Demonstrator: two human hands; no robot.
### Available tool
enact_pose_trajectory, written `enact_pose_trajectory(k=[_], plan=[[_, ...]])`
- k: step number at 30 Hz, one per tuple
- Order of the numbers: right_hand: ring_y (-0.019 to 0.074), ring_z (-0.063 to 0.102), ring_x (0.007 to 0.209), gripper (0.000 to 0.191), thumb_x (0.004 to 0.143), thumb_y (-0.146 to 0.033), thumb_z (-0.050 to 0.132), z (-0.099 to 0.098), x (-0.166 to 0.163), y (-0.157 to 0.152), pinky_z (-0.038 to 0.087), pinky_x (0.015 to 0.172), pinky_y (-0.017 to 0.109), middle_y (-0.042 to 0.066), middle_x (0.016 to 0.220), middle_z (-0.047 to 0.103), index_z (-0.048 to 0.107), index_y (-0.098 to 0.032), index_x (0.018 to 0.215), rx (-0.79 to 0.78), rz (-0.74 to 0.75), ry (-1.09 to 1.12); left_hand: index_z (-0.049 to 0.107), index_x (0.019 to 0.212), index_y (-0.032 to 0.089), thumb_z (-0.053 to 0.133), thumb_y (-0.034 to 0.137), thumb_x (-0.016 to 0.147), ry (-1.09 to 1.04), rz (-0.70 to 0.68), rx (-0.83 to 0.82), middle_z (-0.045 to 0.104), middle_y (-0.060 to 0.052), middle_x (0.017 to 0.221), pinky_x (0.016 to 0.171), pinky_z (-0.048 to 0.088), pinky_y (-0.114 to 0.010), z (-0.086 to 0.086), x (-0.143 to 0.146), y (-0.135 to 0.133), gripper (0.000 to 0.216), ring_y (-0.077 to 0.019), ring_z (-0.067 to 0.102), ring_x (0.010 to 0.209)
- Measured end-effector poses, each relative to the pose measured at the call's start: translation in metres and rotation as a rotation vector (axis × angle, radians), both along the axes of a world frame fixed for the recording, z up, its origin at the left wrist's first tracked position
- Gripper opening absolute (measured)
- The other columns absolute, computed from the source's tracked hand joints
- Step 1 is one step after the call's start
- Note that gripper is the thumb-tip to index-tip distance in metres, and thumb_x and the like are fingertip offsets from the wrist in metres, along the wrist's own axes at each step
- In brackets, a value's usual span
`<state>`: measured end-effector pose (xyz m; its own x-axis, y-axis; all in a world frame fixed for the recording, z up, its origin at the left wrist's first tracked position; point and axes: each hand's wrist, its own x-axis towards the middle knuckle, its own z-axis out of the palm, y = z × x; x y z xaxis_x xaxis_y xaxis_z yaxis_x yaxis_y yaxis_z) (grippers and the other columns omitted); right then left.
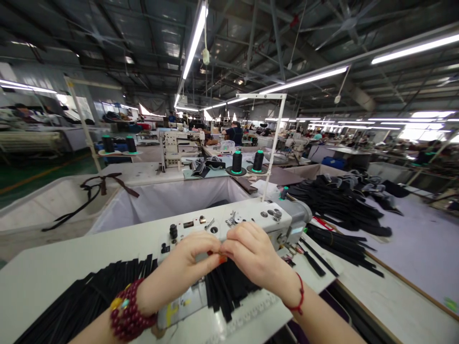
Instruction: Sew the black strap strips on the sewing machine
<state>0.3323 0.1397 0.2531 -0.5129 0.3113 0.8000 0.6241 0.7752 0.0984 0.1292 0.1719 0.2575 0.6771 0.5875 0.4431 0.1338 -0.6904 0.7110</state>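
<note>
My left hand (191,263) and my right hand (253,255) meet at the fingertips in front of the sewing machine (260,215). Both are closed in a pinch; a bit of orange shows at the left fingertips, but whatever lies between the fingers is too small to make out. Just below them, black fabric strips (224,289) lie in a bunch on the machine bed. A larger heap of black strips (82,301) spreads across the table left of my left forearm. The fingers cover part of the machine's head.
Behind the machine is a bin lined with white cloth (172,196). Two black thread cones (236,162) stand beyond it by a white thread stand (275,143). At right lie bundled black strips (339,243) and a pile of black pieces (340,200). A person (234,134) is farther back.
</note>
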Motion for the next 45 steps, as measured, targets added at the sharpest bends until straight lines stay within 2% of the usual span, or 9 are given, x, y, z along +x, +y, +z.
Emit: enact_pose_trajectory(k=[5,11,16,22,29,33,38,42,45], plan=[[0.0182,0.053,0.081,0.017,0.102,-0.016,0.045,-0.015,-0.01,0.004,0.043,0.072,0.03,0.004,0.088,0.055,0.057,-0.021,0.091,-0.227,0.021,0.256,0.066,0.077,0.021,0.058,0.04,0.095,-0.149,0.111,-0.197,0.056,-0.004,0.101,0.089,0.046,-0.031,-0.008,-0.001,-0.003,0.026,-0.0201,0.057,0.096],[0.017,0.054,0.083,0.015,0.1,-0.015,0.046,-0.024,-0.018,-0.007,0.046,0.075,0.029,0.002,0.087,0.054,0.054,-0.021,0.09,-0.505,0.166,0.395,0.061,0.073,0.022,0.057,0.036,0.094,-0.199,0.319,-0.054,0.051,-0.002,0.091,0.089,0.042,-0.033,-0.011,0.0,0.0,0.025,-0.0212,0.053,0.093],[0.0166,0.058,0.085,0.016,0.098,-0.013,0.051,-0.026,-0.018,-0.011,0.048,0.074,0.028,0.004,0.096,0.058,0.061,-0.022,0.107,-0.325,0.023,0.554,0.059,0.075,0.022,0.055,0.032,0.094,-0.202,0.381,0.0,0.052,-0.002,0.094,0.087,0.04,-0.032,-0.012,0.003,0.005,0.022,-0.0206,0.053,0.093],[0.0191,0.06,0.084,0.009,0.097,-0.012,0.058,-0.027,-0.031,-0.005,0.051,0.075,0.032,0.007,0.093,0.062,0.063,-0.018,0.102,-0.121,-0.154,0.43,0.063,0.078,0.023,0.055,0.025,0.093,-0.25,0.389,0.032,0.053,-0.001,0.092,0.085,0.042,-0.03,-0.015,0.01,0.005,0.017,-0.0187,0.055,0.092],[0.0176,0.062,0.079,0.013,0.099,-0.008,0.054,-0.03,-0.04,-0.001,0.052,0.072,0.029,0.007,0.087,0.064,0.066,-0.015,0.101,-0.007,-0.244,0.431,0.066,0.08,0.023,0.057,0.019,0.093,-0.261,0.446,0.268,0.055,-0.001,0.089,0.078,0.047,-0.028,-0.015,0.015,-0.001,0.016,-0.0174,0.057,0.086],[0.017,0.06,0.076,0.015,0.099,-0.013,0.05,-0.034,-0.043,-0.003,0.049,0.069,0.029,0.006,0.086,0.062,0.064,-0.016,0.097,-0.131,-0.257,0.496,0.071,0.091,0.024,0.058,0.016,0.093,-0.23,0.519,0.465,0.058,-0.003,0.091,0.081,0.046,-0.032,-0.023,0.017,-0.003,0.015,-0.0196,0.057,0.087],[0.0149,0.052,0.072,0.017,0.098,-0.022,0.05,-0.034,-0.038,-0.002,0.042,0.06,0.026,0.002,0.08,0.054,0.058,-0.02,0.083,-0.493,-0.034,0.782,0.071,0.086,0.024,0.057,0.024,0.094,-0.206,0.462,0.282,0.062,-0.004,0.091,0.081,0.047,-0.033,-0.019,0.013,0.001,0.017,-0.0208,0.059,0.088],[0.0116,0.045,0.064,0.02,0.093,-0.038,0.061,-0.035,-0.026,0.003,0.037,0.047,0.02,0.004,0.092,0.056,0.059,-0.021,0.084,-0.889,0.429,1.167,0.065,0.078,0.021,0.056,0.036,0.096,-0.238,0.411,0.003,0.066,-0.003,0.09,0.082,0.048,-0.03,-0.009,0.005,0.013,0.024,-0.0204,0.062,0.088],[0.0104,0.037,0.061,0.022,0.085,-0.043,0.068,-0.035,-0.021,0.005,0.032,0.041,0.016,0.003,0.096,0.054,0.06,-0.022,0.085,-1.04,0.688,1.408,0.064,0.082,0.021,0.054,0.04,0.096,-0.181,0.353,-0.074,0.068,-0.002,0.087,0.081,0.048,-0.03,-0.004,0.003,0.018,0.026,-0.0201,0.063,0.084]])
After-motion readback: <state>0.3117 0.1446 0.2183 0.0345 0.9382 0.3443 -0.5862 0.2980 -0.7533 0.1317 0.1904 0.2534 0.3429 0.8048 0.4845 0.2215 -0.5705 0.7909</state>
